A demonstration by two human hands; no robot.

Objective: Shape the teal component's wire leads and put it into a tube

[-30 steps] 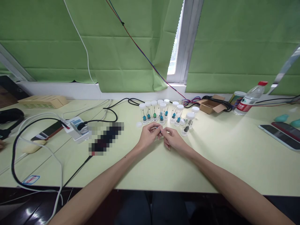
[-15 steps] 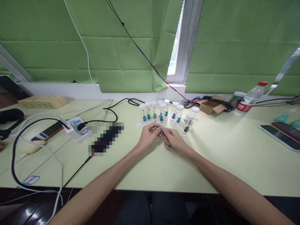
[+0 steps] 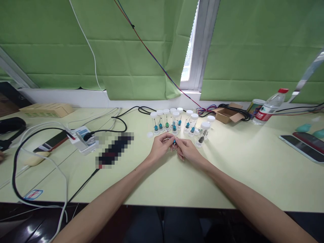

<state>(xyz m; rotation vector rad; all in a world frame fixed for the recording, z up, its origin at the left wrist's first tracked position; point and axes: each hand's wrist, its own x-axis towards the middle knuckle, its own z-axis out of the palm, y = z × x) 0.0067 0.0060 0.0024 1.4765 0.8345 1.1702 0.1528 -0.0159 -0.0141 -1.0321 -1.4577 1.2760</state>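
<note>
My left hand (image 3: 162, 145) and my right hand (image 3: 186, 147) meet at the fingertips over the table. Between them is a small blue piece (image 3: 174, 142), pinched from both sides; the fingers hide most of it, so its kind does not show. Just beyond stand several clear tubes with white caps (image 3: 154, 123), most with a blue piece and a thin stem inside. One tube holds a green piece (image 3: 167, 125). Nearest my right hand is a tube with a dark grey piece (image 3: 201, 139). A loose white cap (image 3: 150, 134) lies beyond my left hand.
To the left are a power strip (image 3: 83, 140), looping cables (image 3: 15, 168) and a pixelated dark object (image 3: 113, 150). At the right stand an open cardboard box (image 3: 227, 114) and a water bottle (image 3: 270, 107); two phones (image 3: 301, 148) lie farther right. The table's front edge runs below my forearms.
Almost nothing differs. Both hands stay in place with the blue piece between their fingertips, and the tubes have not moved.
</note>
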